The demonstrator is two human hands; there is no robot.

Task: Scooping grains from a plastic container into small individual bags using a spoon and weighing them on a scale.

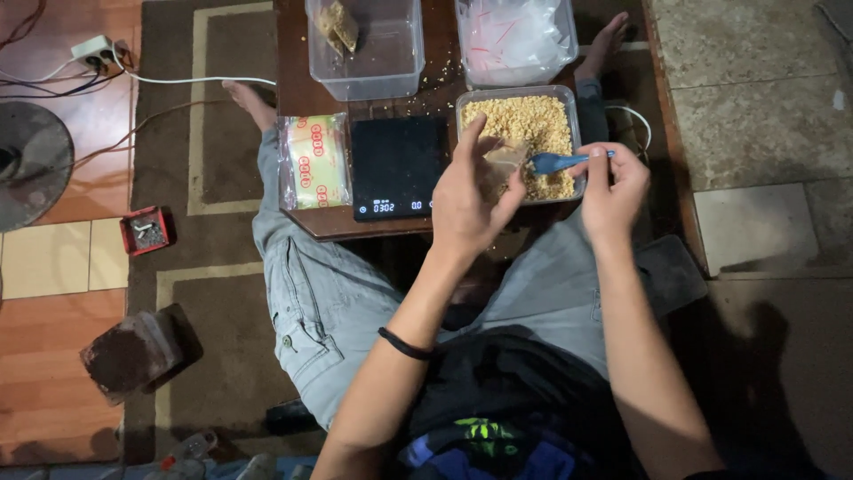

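My left hand (466,200) holds a small clear bag (505,163) open over the near edge of a clear tub of golden crumbs (524,124). In my right hand (613,187) is a blue spoon (555,163), its bowl pointing at the mouth of the bag. A black digital scale (397,167) lies just left of my left hand on the low dark wooden table (306,84). Left of the scale sits a pack of yellow-and-red printed wrappers (315,160).
At the table's far side stand a clear tub with a few filled bags (364,44) and a tub of plastic bags (515,36). A fan base (31,160), a power strip (93,49), a red box (145,231) and a brick-like block (133,351) lie on the floor at left.
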